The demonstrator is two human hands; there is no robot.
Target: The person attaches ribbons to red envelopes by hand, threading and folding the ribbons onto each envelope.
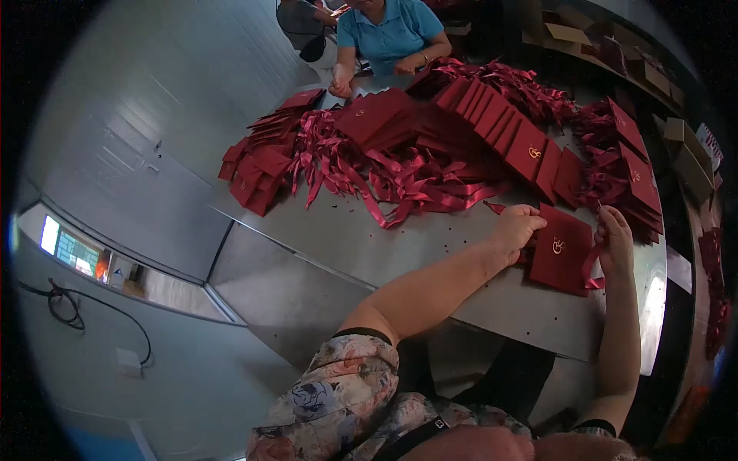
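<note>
A dark red flat bag (560, 250) with a gold emblem lies near the table's right front edge, between my two hands. My left hand (519, 230) is closed at the bag's upper left corner, its fingertips pressed together. On the bag's right side, my right hand (615, 234) is raised in a pinch around something too small to make out. A red ribbon (590, 269) hangs beside that hand, along the bag's right edge. More red material shows under the bag's left side.
Overlapping rows of red bags (492, 119) and tangled ribbons (407, 180) cover the middle of the grey table (323, 238). More bags (636, 173) lie at the right edge. Across the table sits a person in blue (392, 34). Cardboard boxes (686, 157) stand at right.
</note>
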